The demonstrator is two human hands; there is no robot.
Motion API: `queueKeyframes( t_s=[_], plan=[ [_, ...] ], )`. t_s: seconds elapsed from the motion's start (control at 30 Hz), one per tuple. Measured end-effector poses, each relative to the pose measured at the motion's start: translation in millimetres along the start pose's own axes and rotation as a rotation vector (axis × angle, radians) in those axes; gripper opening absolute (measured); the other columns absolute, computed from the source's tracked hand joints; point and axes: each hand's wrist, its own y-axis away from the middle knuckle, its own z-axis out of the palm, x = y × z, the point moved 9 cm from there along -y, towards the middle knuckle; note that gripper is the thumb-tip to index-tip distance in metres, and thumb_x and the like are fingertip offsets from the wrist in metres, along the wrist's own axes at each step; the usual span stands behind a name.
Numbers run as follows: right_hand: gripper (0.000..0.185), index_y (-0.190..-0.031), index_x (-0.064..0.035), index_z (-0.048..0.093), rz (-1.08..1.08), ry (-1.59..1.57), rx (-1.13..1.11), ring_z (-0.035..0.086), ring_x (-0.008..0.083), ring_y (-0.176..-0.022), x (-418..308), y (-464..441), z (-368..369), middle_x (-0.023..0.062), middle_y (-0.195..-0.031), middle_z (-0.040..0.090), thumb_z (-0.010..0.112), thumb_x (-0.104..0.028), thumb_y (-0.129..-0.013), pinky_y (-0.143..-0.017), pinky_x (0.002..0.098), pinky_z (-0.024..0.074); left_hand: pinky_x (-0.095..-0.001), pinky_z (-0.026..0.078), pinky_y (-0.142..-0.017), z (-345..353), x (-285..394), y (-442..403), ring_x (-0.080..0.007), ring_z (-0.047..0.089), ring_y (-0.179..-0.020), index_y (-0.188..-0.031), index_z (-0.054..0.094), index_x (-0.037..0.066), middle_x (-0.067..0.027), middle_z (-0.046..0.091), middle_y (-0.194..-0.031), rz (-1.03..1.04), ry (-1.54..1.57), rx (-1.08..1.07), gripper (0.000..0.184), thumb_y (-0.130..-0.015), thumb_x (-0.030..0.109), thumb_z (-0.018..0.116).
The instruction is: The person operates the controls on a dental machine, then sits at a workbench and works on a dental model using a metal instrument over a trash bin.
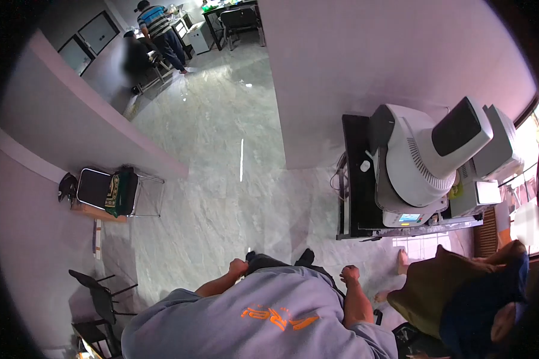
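Observation:
My left hand point(238, 267) is in front of me with its fingers curled closed, near my dark trousers point(266, 261). I see nothing in it. On the other side, my right hand point(350, 274) is held up with bent, closed fingers, and no object shows in it. Both arms are bent at my sides, below a grey shirt point(221, 320) with orange lettering. Neither hand touches any furniture or equipment.
At right, a large grey-white machine point(416, 161) stands on a black table point(356, 179). A person in brown and dark blue point(449, 293) is close at my right. Chairs point(96, 188) line the left wall. Another person point(159, 33) stands by far desks.

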Motion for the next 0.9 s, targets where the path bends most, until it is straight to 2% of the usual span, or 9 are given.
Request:
queueKeyframes(
  t_s=[0.2, 0.4, 0.47, 0.5, 0.53, 0.57, 0.67, 0.83, 0.9],
  plan=[
    [0.017, -0.099, -0.0042, 0.066, 0.005, -0.012, 0.051, 0.07, 0.0257, -0.065, 0.8, 10.8, 32.0, 0.0118, -0.082, 0.068, 0.053, -0.006, -0.088, -0.051, 0.0378, 0.0564, -0.0453, 0.055, -0.086, -13.0, -17.2, -17.8, -0.0403, 0.07, -0.097, -0.1, 0.072, -0.005, -0.0265, 0.071, -0.099, -0.011, 0.11, -0.048, 0.061, -0.08, 0.052, 0.061],
    [0.022, -0.103, -0.0064, 0.068, -0.055, 0.15, -0.023, 0.071, 0.0243, -0.065, -8.1, 36.4, 127.4, 0.0125, -0.084, 0.069, 0.052, -0.007, -0.089, -0.051, 0.0349, 0.0579, -0.0396, 0.056, -0.08, -69.2, -60.7, -35.9, -0.0322, 0.072, -0.087, -0.091, 0.077, 0.007, -0.0166, 0.074, -0.087, 0.242, 0.285, 0.215, 0.039, -0.078, 0.041, 0.066],
    [0.026, -0.107, -0.0066, 0.069, -0.094, 0.104, -0.07, 0.071, 0.0244, -0.066, -18.0, 64.8, 159.7, 0.0129, -0.086, 0.069, 0.051, -0.006, -0.087, -0.051, 0.0348, 0.0582, -0.0381, 0.057, -0.079, -62.5, -107.0, -44.4, -0.0308, 0.073, -0.086, -0.091, 0.077, 0.008, -0.0154, 0.074, -0.087, 0.063, 0.468, -0.035, 0.035, -0.078, 0.039, 0.068],
    [0.03, -0.109, -0.0075, 0.07, -0.12, 0.165, -0.034, 0.071, 0.0241, -0.067, -15.4, 67.2, 173.3, 0.0125, -0.085, 0.071, 0.055, -0.008, -0.083, -0.056, 0.0362, 0.059, -0.0379, 0.057, -0.08, -64.8, -129.5, -50.1, -0.03, 0.073, -0.083, -0.09, 0.077, 0.008, -0.0145, 0.075, -0.085, 0.065, 0.434, -0.039, 0.033, -0.078, 0.038, 0.067],
    [0.033, -0.104, -0.009, 0.076, -0.219, 0.393, 0.053, 0.074, 0.0296, -0.082, -29.6, 88.7, 179.2, 0.0171, -0.089, 0.075, 0.061, -0.021, -0.076, -0.083, 0.0382, 0.0572, -0.0376, 0.057, -0.08, -63.2, -154.5, -60.4, -0.0291, 0.073, -0.081, -0.089, 0.077, 0.009, -0.0135, 0.075, -0.084, 0.07, 0.404, -0.041, 0.032, -0.078, 0.037, 0.067],
    [0.035, -0.104, -0.011, 0.077, -0.225, 0.413, 0.076, 0.072, 0.0331, -0.093, -14.4, 78.4, 197.2, 0.0169, -0.097, 0.075, 0.064, -0.026, -0.075, -0.091, 0.0398, 0.0542, -0.0374, 0.057, -0.079, -61.2, -181.0, -73.4, -0.028, 0.073, -0.078, -0.088, 0.077, 0.009, -0.0127, 0.075, -0.082, 0.095, 0.363, -0.001, 0.03, -0.079, 0.035, 0.066],
    [0.036, -0.101, -0.0136, 0.078, -0.264, 0.49, 0.079, 0.07, 0.0324, -0.101, 7.6, 83.8, 236.9, 0.0169, -0.102, 0.074, 0.072, -0.033, -0.071, -0.092, 0.0398, 0.0538, -0.0364, 0.058, -0.077, -59.4, -253.3, -91.9, -0.0243, 0.072, -0.069, -0.084, 0.077, 0.009, -0.0103, 0.074, -0.075, 0.042, 0.29, 0.022, 0.025, -0.078, 0.029, 0.063],
    [0.04, -0.115, -0.0144, 0.069, -0.404, 0.436, 0.155, 0.071, 0.0268, -0.088, -2.6, 144.4, 279.3, 0.0153, -0.091, 0.073, 0.072, -0.019, -0.076, -0.076, 0.0394, 0.058, -0.0344, 0.058, -0.072, -78.0, -325.4, -61.0, -0.0217, 0.072, -0.066, -0.081, 0.077, 0.01, -0.0087, 0.073, -0.07, -0.035, 0.362, -0.013, 0.024, -0.077, 0.027, 0.06],
    [0.057, -0.128, -0.0145, 0.061, -0.302, 0.003, 0.157, 0.068, 0.0303, -0.087, 5.2, 127.4, 283.7, 0.0166, -0.089, 0.069, 0.077, -0.023, -0.074, -0.075, 0.0437, 0.0568, -0.0348, 0.058, -0.075, -89.4, -342.8, -44.5, -0.0213, 0.072, -0.07, -0.084, 0.077, 0.01, -0.008, 0.073, -0.071, -0.07, 0.351, 0.002, 0.025, -0.077, 0.028, 0.061]
  ],
)
